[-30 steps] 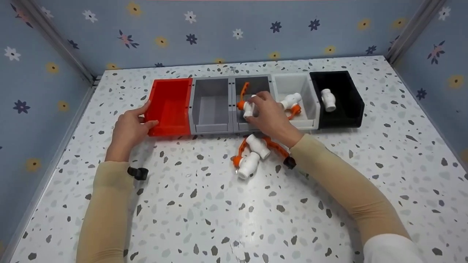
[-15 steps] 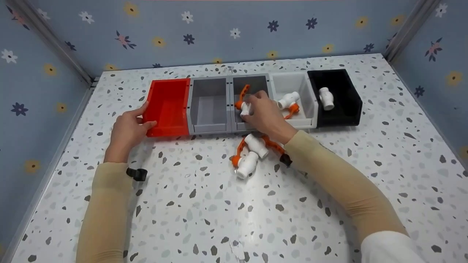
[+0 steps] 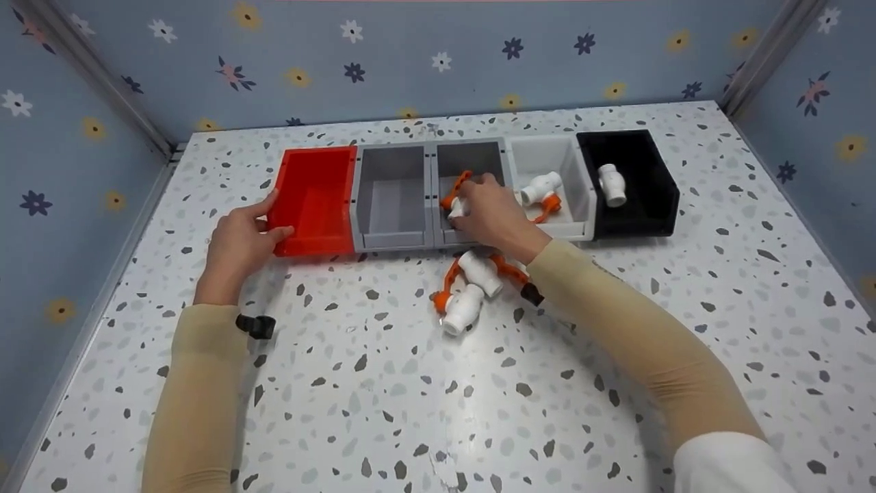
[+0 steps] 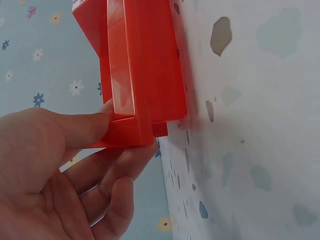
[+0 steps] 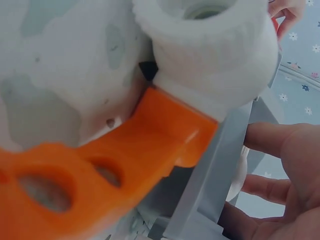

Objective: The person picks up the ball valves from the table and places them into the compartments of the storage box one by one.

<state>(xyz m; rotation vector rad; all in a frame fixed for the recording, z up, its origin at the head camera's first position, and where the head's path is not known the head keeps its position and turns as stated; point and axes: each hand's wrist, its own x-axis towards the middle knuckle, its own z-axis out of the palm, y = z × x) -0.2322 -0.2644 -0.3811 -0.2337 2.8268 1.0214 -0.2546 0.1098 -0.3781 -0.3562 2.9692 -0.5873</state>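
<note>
At the left end of the row, my left hand (image 3: 239, 246) pinches the side wall of a red bin (image 3: 318, 195); in the left wrist view thumb and fingers clasp its front corner (image 4: 135, 127). My right hand (image 3: 498, 213) reaches into the right-hand grey bin (image 3: 482, 152) and grips a white ball valve (image 3: 458, 208) with an orange handle. Much of that valve is hidden behind the fingers. Just in front of the bins, two more ball valves (image 3: 464, 309) lie together on the table, one (image 5: 215, 60) looming large in the right wrist view.
Another grey bin (image 3: 391, 168) stands between the red and right-hand grey ones. To the right, a white bin (image 3: 576, 229) holds an orange-handled valve (image 3: 540, 187), and a black bin (image 3: 640, 154) a white valve (image 3: 612, 185). Flowered panels (image 3: 438, 89) enclose the speckled table (image 3: 356, 411).
My right hand has lowered slightly in the grey bin with the ball valve, whose orange handle has dropped down from near the back rim. My left hand stays on the red bin.
</note>
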